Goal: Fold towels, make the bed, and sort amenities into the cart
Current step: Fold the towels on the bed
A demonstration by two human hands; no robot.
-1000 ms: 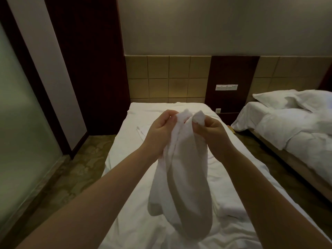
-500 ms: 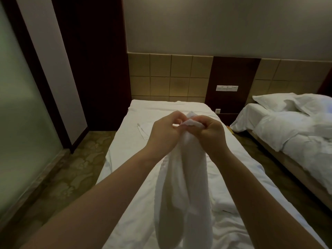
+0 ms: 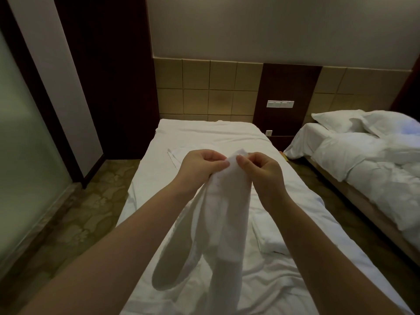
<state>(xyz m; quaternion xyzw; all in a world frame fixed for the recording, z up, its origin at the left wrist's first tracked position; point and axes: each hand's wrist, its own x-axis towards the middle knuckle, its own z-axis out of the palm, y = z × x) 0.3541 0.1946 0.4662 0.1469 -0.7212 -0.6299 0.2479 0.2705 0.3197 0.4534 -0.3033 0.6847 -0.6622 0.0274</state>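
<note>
A white towel (image 3: pixel 223 214) hangs doubled over above the near bed (image 3: pixel 211 137), its loops drooping toward the sheet. My left hand (image 3: pixel 200 167) grips the towel's top edge from the left, thumb pressed on the cloth. My right hand (image 3: pixel 263 171) pinches the same top edge from the right, fingers curled. The two hands sit close together, almost touching. A folded white towel (image 3: pixel 271 241) lies on the sheet under my right forearm. A small flat white cloth (image 3: pixel 175 155) lies farther up the bed, partly hidden behind my left hand.
A second bed (image 3: pixel 368 169) with a rumpled duvet and pillows (image 3: pixel 354 120) stands at the right, across a narrow aisle. A frosted glass panel (image 3: pixel 20 155) and a dark wood wall line the left. Patterned carpet (image 3: pixel 75 219) runs along the left side.
My hands have eased slightly apart along the towel's top edge after being pressed together, and the towel's lower loops have swung left. The view shifted a little.
</note>
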